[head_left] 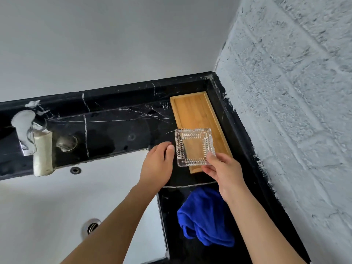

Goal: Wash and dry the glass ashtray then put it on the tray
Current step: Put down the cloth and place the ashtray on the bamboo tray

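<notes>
A square, ribbed glass ashtray (194,146) is over the near end of a long wooden tray (192,111) on the black marble counter. My right hand (222,170) grips the ashtray's near right corner with thumb on the rim. My left hand (158,164) is just left of the ashtray, fingers loosely curled, its fingertips close to the left edge; I cannot tell whether they touch it. Whether the ashtray rests on the tray or hangs just above it is unclear.
A crumpled blue cloth (205,220) lies on the counter below the tray. The white sink basin (57,206) with its drain (91,226) is at lower left. A chrome tap (26,130) stands at far left. A rough white brick wall (295,92) bounds the right.
</notes>
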